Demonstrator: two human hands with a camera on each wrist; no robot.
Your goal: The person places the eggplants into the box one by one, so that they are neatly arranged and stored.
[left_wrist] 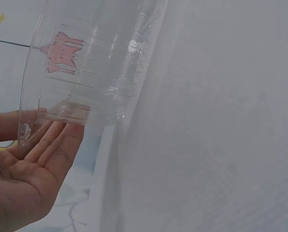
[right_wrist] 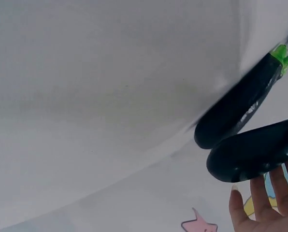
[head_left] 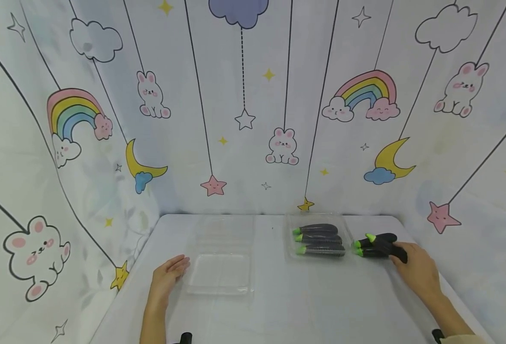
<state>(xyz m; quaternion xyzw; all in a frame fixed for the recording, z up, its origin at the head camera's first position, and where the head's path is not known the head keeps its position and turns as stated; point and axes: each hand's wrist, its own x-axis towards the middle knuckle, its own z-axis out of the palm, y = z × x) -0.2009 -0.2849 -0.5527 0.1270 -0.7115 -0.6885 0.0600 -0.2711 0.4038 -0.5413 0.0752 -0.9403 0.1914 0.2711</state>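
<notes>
My right hand holds a dark eggplant with a green cap by its rounded end, tilted over other eggplants at the table's right. In the right wrist view, thumb and fingers go around the held eggplant, and another eggplant lies beyond it. My left hand is at the left side of a clear plastic box. Seen from the left wrist, its fingers extend loosely along the end wall of that box, overlapping it.
Right of centre, a second clear plastic box has three eggplants lying side by side in it. A white cloth covers the table, and a patterned curtain hangs at the back and sides.
</notes>
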